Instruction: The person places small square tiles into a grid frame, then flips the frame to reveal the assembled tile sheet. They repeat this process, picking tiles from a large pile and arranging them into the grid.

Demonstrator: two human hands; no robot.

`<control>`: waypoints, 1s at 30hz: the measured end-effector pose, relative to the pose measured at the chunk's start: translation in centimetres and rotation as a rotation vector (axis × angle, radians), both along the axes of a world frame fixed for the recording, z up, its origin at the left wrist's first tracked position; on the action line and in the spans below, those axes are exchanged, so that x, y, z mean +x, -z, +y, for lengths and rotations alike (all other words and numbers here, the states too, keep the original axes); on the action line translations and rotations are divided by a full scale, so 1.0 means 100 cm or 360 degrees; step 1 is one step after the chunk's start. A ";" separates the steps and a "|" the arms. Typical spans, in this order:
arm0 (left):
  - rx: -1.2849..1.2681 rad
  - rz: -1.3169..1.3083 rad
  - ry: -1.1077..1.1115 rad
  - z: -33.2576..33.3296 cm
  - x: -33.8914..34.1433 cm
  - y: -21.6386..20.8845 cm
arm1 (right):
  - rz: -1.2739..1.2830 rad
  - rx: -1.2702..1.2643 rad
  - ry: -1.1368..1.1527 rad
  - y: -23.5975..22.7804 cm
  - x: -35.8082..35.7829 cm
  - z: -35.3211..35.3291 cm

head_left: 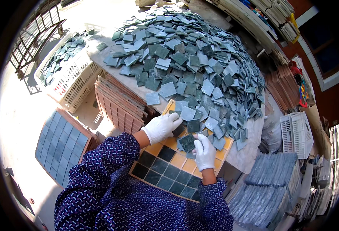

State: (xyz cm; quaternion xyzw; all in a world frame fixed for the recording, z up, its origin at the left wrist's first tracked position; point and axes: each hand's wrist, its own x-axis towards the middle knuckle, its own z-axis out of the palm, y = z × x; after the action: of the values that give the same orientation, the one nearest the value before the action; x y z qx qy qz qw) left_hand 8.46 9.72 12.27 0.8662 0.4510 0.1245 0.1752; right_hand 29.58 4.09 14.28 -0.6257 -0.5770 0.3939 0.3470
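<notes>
My right hand, in a white glove, pinches a dark green square stone tile between thumb and fingers, tilted above a yellow grid tray. My left hand, gloved too, is closed near the tray's far left edge. A dark tile shows under its curled fingers; the grip itself is partly hidden. In the tray's near rows, dark tiles sit in the square compartments, while several farther compartments show bare yellow. Loose tiles cover the tray's far part, spilling from a large heap of grey-green tiles.
The heap lies on a table. To the left are a white crate of tiles, a stack of reddish trays and a tile-filled panel. On the right stand wrapped tile stacks and a white basket.
</notes>
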 end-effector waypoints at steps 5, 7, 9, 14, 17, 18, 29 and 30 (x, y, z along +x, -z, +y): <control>0.0181 -0.0209 0.0041 -0.001 -0.007 0.014 | -0.0159 -0.0017 -0.0170 0.016 0.022 -0.030; 0.0208 -0.0293 0.0042 -0.003 -0.014 0.011 | -0.0327 0.0039 -0.0237 0.019 0.024 -0.043; 0.0179 -0.0366 0.0020 -0.010 -0.021 0.007 | -0.0550 0.0251 -0.0344 0.032 0.024 -0.049; 0.0171 -0.0317 0.0032 -0.018 -0.032 0.004 | -0.0779 0.0587 -0.0427 0.045 0.008 -0.067; 0.0132 -0.0298 0.0022 -0.032 -0.044 -0.003 | -0.0771 0.0550 -0.0455 0.044 0.005 -0.067; 0.0062 -0.0264 0.0015 -0.039 -0.052 -0.004 | -0.0772 0.0522 -0.0504 0.040 0.004 -0.067; -0.0223 -0.0335 -0.0011 -0.080 -0.062 0.007 | -0.0662 0.0494 -0.0888 0.030 0.024 -0.053; -0.0208 -0.0325 -0.0018 -0.081 -0.059 0.008 | -0.0679 0.0497 -0.0842 0.031 0.023 -0.054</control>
State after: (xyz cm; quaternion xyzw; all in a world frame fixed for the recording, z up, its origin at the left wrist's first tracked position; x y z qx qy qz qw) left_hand 2.60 1.63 11.48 0.8332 0.4430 0.1833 0.2755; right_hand 31.85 -1.29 11.21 -0.4625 -0.8312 0.2379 0.1964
